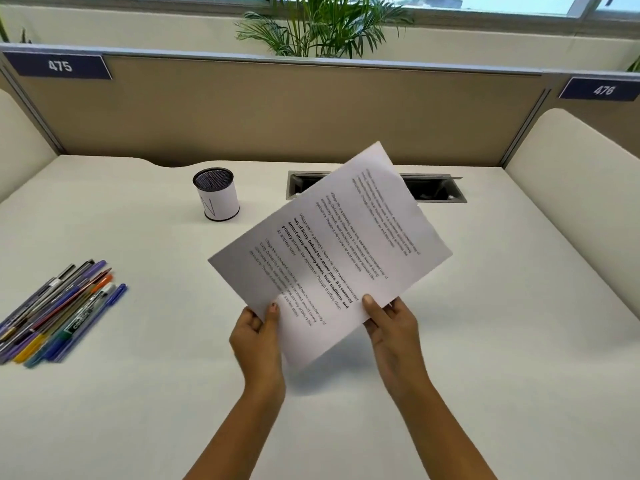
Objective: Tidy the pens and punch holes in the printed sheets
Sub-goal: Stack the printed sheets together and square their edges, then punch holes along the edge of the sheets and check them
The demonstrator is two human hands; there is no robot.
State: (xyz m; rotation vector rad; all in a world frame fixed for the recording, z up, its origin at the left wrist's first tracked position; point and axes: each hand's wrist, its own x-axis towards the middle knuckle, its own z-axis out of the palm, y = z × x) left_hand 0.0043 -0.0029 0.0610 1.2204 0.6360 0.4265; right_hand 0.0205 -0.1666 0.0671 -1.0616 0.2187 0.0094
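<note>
Both hands meet at the lower centre of the frame: the left hand (258, 336) pinches the near left edge of the printed sheets (332, 251), thumb on top, and the right hand (393, 323) pinches the near right edge likewise. Tilted, the sheets rise above the desk (485, 341) toward the upper right (text blurred). Pens (59, 313) lie loose at left, well apart from the mesh pen cup (217, 195).
</note>
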